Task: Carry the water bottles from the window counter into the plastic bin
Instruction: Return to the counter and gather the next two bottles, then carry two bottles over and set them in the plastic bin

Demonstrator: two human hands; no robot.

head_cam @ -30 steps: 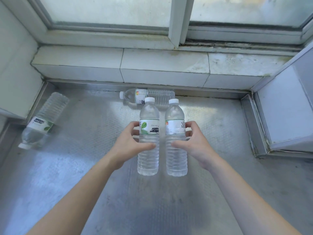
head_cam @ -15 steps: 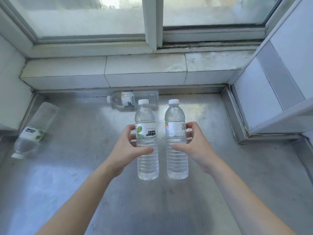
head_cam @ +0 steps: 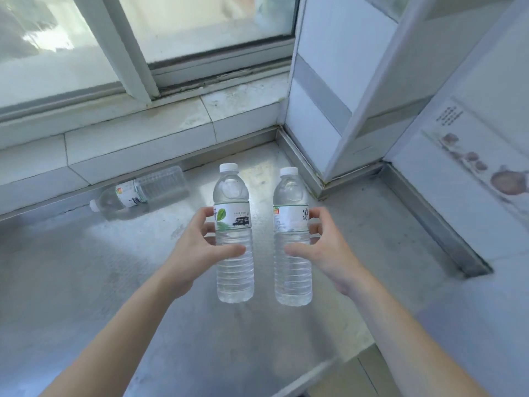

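- Your left hand (head_cam: 197, 253) is wrapped round a clear plastic water bottle with a white cap and a green-leaf label (head_cam: 234, 239), thumb across the ribbed front just under the label, fingers curled behind it.
- Your right hand (head_cam: 323, 250) grips a second clear plastic water bottle with a white cap and a label bearing an orange corner patch (head_cam: 292, 242), thumb on the front ribs, fingers curled round the far side at label height.
- Both held bottles stand upright, side by side with a narrow gap between them, neither touching the other. Their bases are clear of the dull stainless-steel surface (head_cam: 86, 282) under them.
- A third clear plastic bottle (head_cam: 140, 193) lies on its side on that surface, just beside the raised ledge of pale stone tiles (head_cam: 137, 138), its white cap pointing to your left. It is well apart from your left hand.
- Above the ledge runs a white-framed sliding window (head_cam: 128, 53) with frosted panes.
- To your right a white panelled corner post (head_cam: 323, 96) meets the surface, and further right a white wall (head_cam: 458, 173) carries a blurred printed strip; you cannot read it.
- The plastic bin does not appear in the head view.
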